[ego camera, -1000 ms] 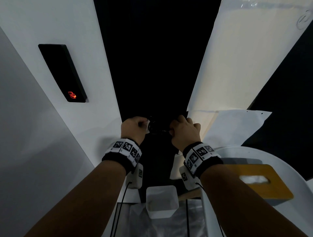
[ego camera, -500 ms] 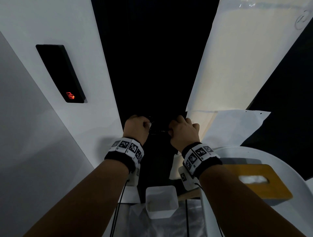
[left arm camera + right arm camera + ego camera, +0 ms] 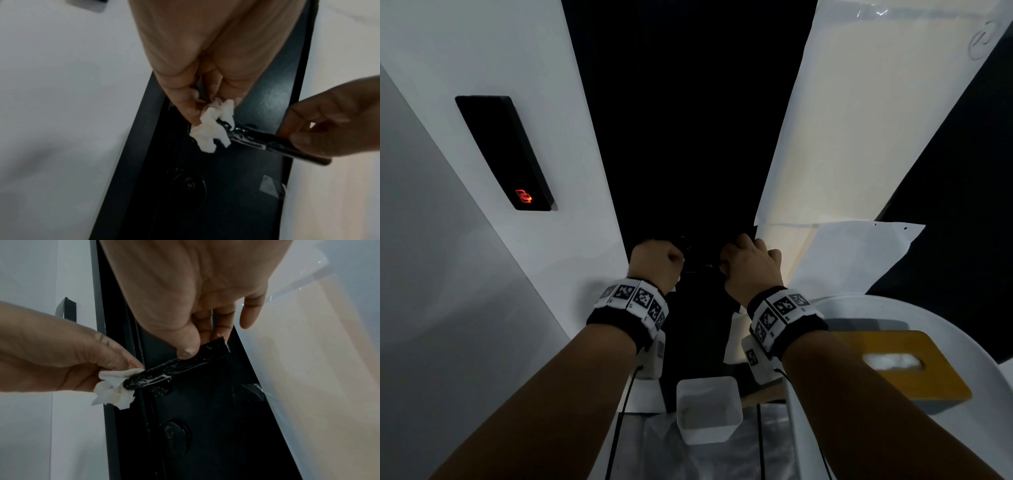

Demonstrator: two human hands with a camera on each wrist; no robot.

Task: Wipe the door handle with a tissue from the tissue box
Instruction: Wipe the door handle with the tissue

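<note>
Your left hand (image 3: pixel 185 68) pinches the crumpled white tissue (image 3: pixel 211 129) against the black lever door handle's (image 3: pixel 176 368) pivot end, while your right hand (image 3: pixel 197 293), at three o'clock, pinches its free end.

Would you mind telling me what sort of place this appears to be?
Probably a doorway in an office or similar building: a dark door with a lever door handle and a keyhole, and a black card reader with a red light on the white wall beside it.
</note>
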